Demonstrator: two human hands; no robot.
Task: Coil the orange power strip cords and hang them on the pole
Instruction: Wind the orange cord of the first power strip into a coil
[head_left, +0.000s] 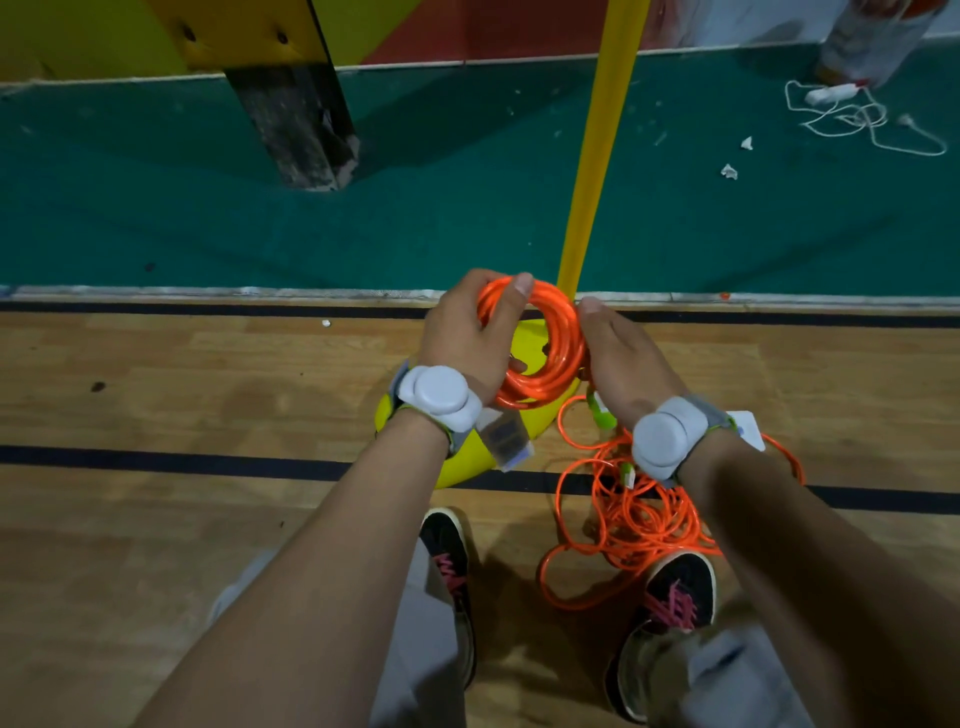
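Note:
A round coil of orange cord (558, 332) is held up in front of me, just before the yellow pole (597, 156). My left hand (467, 332) grips the coil's left side, thumb over its top. My right hand (621, 358) holds the right side of the coil, fingers hidden behind it. A clear power strip (504, 436) hangs under my left wrist. Loose orange cord (628, 514) lies tangled on the wood floor by my right shoe, with a green plug (600, 413) above it. The pole's yellow base (467, 462) sits beneath my hands.
Green mat (415, 208) lies beyond the wood floor. A white power strip with cord (852, 109) lies at the far right. A dark wooden post (296, 119) stands at the back left. My two shoes (447, 561) stand on the floor below.

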